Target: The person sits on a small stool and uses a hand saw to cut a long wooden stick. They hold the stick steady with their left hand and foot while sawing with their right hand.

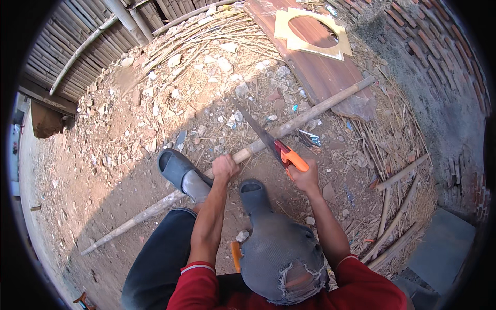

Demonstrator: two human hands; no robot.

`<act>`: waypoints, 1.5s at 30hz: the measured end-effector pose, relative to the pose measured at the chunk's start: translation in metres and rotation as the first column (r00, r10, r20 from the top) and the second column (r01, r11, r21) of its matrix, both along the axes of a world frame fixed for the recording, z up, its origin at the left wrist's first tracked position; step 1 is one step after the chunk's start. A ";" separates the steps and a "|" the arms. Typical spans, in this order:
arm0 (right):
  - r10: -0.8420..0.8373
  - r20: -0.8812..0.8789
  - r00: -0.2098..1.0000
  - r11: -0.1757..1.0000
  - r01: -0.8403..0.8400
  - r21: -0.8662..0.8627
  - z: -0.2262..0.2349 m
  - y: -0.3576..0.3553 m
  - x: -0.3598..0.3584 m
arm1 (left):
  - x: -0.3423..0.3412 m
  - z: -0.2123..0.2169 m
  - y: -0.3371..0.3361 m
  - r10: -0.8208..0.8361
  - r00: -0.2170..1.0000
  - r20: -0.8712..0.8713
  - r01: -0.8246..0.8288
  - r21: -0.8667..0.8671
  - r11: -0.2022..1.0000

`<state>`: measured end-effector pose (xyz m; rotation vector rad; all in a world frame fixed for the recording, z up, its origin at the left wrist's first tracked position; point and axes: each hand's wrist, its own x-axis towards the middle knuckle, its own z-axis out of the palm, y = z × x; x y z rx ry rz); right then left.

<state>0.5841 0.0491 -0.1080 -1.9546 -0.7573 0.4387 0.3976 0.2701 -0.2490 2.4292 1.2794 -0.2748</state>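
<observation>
A long bamboo pole (299, 122) runs slantwise across the ground, from the lower left up to a brown board at the upper right. My left hand (225, 167) is closed round the pole near its middle, just beyond my left foot. In my right hand (307, 178) is a hand saw (264, 135), gripped by its orange and red handle. The saw's dark blade points up and to the left and crosses the pole a little right of my left hand. Whether its teeth have cut into the wood cannot be made out.
The brown board (330, 77) lies under the pole's far end, with a yellowish cut-out panel (316, 32) on it. A brick wall (439, 77) rises on the right, beside loose sticks (392, 227). Rubble and straw cover the ground. A bamboo fence (77, 49) stands at the upper left.
</observation>
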 end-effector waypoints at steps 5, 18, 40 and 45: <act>0.166 -0.186 0.969 0.979 -0.185 -0.090 -0.012 -0.011 0.033 | 0.008 0.011 0.003 0.022 0.998 -0.059 -0.025 -0.041 0.999; -0.078 -0.390 0.918 0.975 0.152 0.161 -0.060 -0.059 -0.044 | -0.006 0.005 0.014 0.071 0.997 0.009 -0.071 0.019 0.997; 0.088 -0.085 0.992 0.986 -0.099 -0.137 0.029 -0.088 -0.051 | 0.004 0.026 0.008 0.049 0.994 -0.099 -0.063 -0.150 0.987; 0.072 -0.180 0.981 0.986 -0.097 -0.134 0.019 -0.112 -0.053 | 0.003 0.014 0.017 -0.066 0.997 -0.031 0.064 -0.083 0.995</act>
